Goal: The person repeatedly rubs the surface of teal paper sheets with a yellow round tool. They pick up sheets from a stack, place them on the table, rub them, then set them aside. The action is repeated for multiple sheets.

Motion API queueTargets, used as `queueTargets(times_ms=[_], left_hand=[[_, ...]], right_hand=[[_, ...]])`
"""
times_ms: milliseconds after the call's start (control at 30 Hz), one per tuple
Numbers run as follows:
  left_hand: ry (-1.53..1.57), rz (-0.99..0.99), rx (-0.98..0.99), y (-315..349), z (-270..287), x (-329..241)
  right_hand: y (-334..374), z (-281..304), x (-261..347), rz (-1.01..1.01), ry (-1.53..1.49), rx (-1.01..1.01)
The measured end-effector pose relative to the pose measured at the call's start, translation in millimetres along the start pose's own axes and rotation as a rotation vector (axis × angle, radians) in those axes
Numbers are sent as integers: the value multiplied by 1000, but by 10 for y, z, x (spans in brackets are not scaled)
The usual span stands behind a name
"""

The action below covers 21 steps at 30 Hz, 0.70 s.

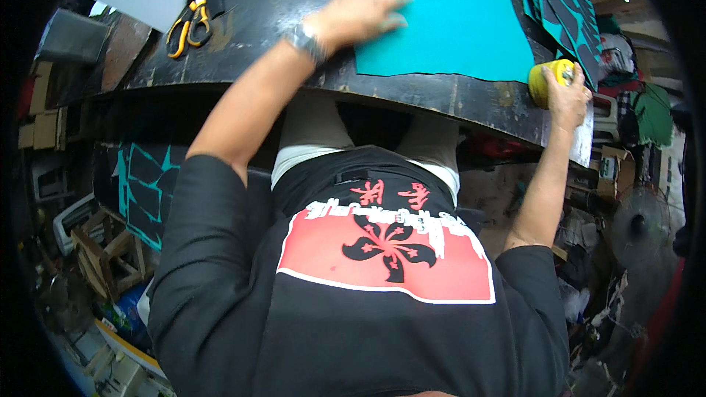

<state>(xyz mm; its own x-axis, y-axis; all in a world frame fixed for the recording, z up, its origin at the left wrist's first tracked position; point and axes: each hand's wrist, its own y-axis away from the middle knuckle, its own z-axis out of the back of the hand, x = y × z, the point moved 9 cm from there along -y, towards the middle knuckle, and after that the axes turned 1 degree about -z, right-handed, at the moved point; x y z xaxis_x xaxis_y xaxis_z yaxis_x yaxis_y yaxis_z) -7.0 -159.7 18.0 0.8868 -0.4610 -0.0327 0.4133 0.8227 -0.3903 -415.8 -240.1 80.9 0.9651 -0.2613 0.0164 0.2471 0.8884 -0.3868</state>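
My left hand [362, 9] lies over the left edge of a flat teal sheet [448, 29]. Its fingers are spread, slightly smeared by motion, and hold nothing. At the right end of the table, my right hand [568, 99] is closed round a round yellow can [539, 87], just past the sheet's near right corner. The can's contents cannot be made out. Scissors [193, 26] with orange and black handles rest on the table left of my left hand, their blades pointing away from me.
The dark, worn table [257, 29] has a curved near edge in front of my lap. Teal and black cut-out sheets [562, 11] hang over its right end. A similar patterned sheet [143, 184] lies below on the left, near a wooden frame [107, 254]. A fan [638, 224] stands at right.
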Motion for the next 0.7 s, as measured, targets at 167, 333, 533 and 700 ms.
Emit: queueTargets(times_ms=[167, 333, 533, 700], left_hand=[[445, -186, 126, 331, -68, -989], [509, -331, 158, 376, -63, -1066], [539, -337, 151, 446, 61, -1100], [464, -42, 45, 437, 190, -856]], right_hand=[[227, 242, 592, 158, 88, -57], [576, 402, 1593, 395, 1, -127], [518, 378, 2027, 451, -235, -98], [-27, 384, 1241, 211, -323, -29]])
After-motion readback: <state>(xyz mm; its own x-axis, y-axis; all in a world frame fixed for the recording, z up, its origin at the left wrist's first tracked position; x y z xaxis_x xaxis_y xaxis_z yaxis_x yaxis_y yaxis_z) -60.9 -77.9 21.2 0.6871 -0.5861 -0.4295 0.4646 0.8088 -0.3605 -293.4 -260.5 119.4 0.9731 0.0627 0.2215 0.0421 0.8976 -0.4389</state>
